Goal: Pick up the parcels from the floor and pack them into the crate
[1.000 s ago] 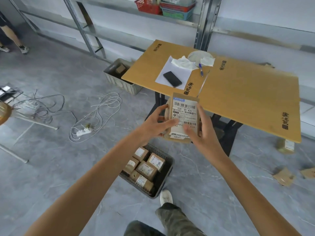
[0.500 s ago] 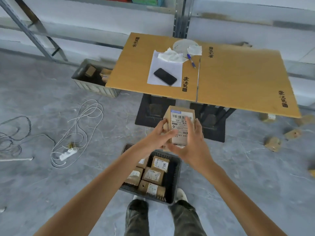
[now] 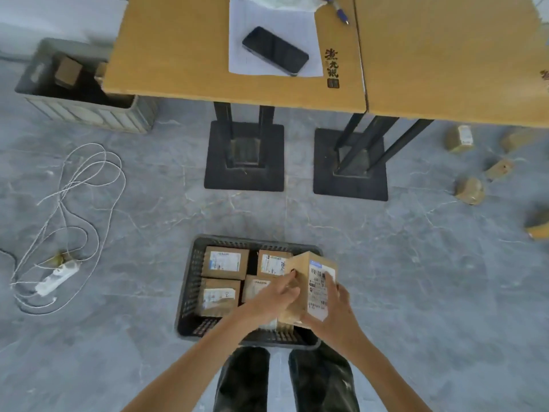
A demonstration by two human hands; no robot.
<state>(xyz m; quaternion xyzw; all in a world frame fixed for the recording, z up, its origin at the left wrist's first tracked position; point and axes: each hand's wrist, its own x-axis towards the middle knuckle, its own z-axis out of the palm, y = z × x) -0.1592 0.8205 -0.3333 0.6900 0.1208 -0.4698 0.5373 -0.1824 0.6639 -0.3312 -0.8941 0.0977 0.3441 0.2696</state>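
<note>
Half a second ago the parcel (image 3: 315, 288) was held up level with the near edge of the desk (image 3: 184, 55), well above the crate (image 3: 190, 281). Now it has come down and hangs just over the crate's right half, tilted, with its label facing up and to the right. Both hands grip it: the left hand (image 3: 267, 298) wraps its plain side, and the right hand (image 3: 329, 310) curls its fingers over the labelled face. Four packed boxes (image 3: 225, 262) lie flat in the crate's left and middle. The spot under the parcel is mostly hidden by the hands, but it looks free, so setting it down seems close. Loose parcels (image 3: 470, 190) still lie on the floor well to the right of the crate, so more trips remain.
</note>
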